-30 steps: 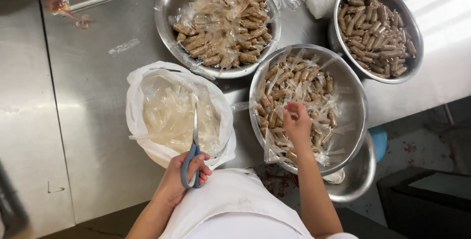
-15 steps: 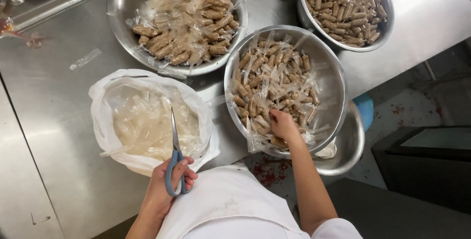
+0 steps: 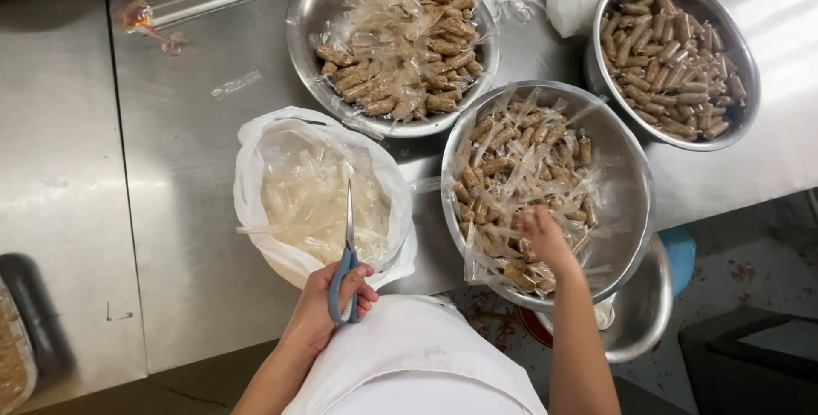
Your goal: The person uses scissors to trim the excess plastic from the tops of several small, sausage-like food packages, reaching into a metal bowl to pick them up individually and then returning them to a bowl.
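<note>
The right hand (image 3: 544, 240) reaches down into the near steel bowl (image 3: 635, 185), its fingers hidden among the wrapped sausages (image 3: 511, 168), so I cannot tell whether they pinch one. The left hand (image 3: 328, 313) is closed through the handles of blue scissors (image 3: 348, 253), blades together and pointing away over the white bag (image 3: 256, 151) of empty wrappers, just left of that bowl. On the worktop (image 3: 170, 125) beyond, a far bowl (image 3: 302, 14) holds more wrapped ones, a far-right bowl (image 3: 741, 48) unwrapped.

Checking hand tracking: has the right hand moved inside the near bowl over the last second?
Yes. The right hand went from the middle of the near bowl toward its near rim, among the wrapped pieces.
</note>
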